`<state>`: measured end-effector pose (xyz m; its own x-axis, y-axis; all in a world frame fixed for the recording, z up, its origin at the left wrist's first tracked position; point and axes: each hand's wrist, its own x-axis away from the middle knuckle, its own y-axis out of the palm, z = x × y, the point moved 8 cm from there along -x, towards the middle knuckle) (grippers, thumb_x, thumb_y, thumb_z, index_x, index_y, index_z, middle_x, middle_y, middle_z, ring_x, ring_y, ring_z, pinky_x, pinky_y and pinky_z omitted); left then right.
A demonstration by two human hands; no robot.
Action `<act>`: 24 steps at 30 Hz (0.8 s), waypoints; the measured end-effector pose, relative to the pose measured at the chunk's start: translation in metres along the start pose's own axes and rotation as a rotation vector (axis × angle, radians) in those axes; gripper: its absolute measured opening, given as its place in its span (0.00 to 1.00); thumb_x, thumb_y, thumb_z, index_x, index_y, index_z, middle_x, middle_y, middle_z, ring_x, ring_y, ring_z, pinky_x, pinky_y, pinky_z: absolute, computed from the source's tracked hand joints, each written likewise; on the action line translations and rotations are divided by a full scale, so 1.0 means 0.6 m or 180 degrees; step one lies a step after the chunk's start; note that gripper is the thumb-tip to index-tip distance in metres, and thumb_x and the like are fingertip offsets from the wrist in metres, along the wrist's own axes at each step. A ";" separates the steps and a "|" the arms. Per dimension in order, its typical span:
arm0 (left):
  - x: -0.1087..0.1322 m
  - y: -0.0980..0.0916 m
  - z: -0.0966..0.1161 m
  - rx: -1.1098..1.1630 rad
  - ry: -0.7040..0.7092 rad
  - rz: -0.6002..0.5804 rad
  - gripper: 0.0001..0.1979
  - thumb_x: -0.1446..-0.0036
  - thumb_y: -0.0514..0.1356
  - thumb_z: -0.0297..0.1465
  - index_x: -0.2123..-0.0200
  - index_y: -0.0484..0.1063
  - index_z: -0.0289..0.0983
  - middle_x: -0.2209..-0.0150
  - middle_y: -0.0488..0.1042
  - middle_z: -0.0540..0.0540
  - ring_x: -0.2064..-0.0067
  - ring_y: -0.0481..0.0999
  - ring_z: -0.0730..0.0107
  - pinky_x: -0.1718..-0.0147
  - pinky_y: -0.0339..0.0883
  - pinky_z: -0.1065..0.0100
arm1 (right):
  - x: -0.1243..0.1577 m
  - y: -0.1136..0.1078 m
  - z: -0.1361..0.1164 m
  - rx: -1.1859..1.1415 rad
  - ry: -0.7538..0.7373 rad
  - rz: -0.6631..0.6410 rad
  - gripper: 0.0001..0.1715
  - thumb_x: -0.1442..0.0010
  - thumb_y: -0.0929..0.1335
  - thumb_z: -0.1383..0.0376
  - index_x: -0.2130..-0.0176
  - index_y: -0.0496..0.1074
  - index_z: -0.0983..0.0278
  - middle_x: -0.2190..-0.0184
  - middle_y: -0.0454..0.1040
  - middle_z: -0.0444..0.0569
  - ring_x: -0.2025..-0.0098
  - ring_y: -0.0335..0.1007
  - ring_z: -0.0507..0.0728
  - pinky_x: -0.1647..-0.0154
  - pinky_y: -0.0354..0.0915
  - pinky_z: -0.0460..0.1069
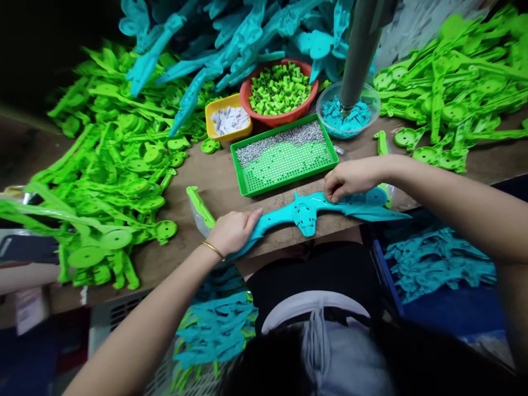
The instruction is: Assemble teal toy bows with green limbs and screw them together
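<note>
Holding the winged piece: my left hand (235,234) has its grip wrapped round the left end of a long turquoise plastic piece shaped like spread wings (284,215).
Right grip: my right hand (350,177) has its fingers curled in against the right wing; whether they pinch anything small, I cannot tell.
Piece position: it lies along the near edge of the brown work surface (198,165), in front of my trunk.
Done so far: I see both wings meeting at a raised central hub (306,217), so I judge the main shape to be in place.
Left open: dark openings show in the hub; which of them are meant to stay bare, I cannot tell. Plenty of loose stock suggests much remains.
Metal bits: a green plastic tray with a perforated floor (284,166) sits just beyond the piece, with small silver metal parts (303,133) along its far side.
Bowls: behind it I have a yellow plastic dish of whitish slips (230,120), a round red bowl of short lime-green cylinders (280,91) and a clear bowl of flat turquoise chips (357,118).
Obstacles: a grey metal column (359,52) blocks part of that clear bowl from me.
Heaps: lime-green plastic parts crowd the left (124,159) and right (454,104); turquoise ones (247,38) pile up behind.
</note>
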<state>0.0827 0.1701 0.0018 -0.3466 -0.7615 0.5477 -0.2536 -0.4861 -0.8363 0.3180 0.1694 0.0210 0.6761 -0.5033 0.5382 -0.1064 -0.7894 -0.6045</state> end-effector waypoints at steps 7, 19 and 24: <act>0.006 -0.002 0.002 -0.0011 -0.0014 0.0119 0.36 0.35 0.32 0.46 0.68 0.76 0.36 0.63 0.80 0.34 0.59 0.79 0.48 0.65 0.64 0.60 | 0.029 0.014 0.028 -0.0621 0.0653 0.0847 0.27 0.46 0.70 0.58 0.48 0.67 0.64 0.56 0.73 0.52 0.59 0.70 0.56 0.63 0.62 0.48; 0.027 0.006 0.012 -0.0260 -0.0066 0.0444 0.31 0.33 0.34 0.43 0.67 0.73 0.36 0.64 0.79 0.38 0.60 0.79 0.50 0.68 0.63 0.62 | 0.034 0.025 0.003 -0.0619 0.0579 0.1017 0.26 0.41 0.66 0.55 0.46 0.69 0.60 0.49 0.74 0.50 0.51 0.70 0.60 0.53 0.64 0.52; 0.029 0.003 0.019 -0.0193 -0.0118 0.0522 0.30 0.33 0.34 0.42 0.65 0.72 0.37 0.62 0.79 0.39 0.59 0.79 0.50 0.68 0.63 0.62 | 0.021 0.025 -0.031 -0.0358 0.0017 0.1417 0.29 0.37 0.62 0.50 0.40 0.65 0.56 0.43 0.70 0.50 0.44 0.67 0.62 0.44 0.61 0.56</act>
<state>0.0865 0.1510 0.0098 -0.3545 -0.8443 0.4018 -0.2507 -0.3281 -0.9108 0.3112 0.1450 0.0296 0.5429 -0.8037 0.2435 -0.4644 -0.5289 -0.7104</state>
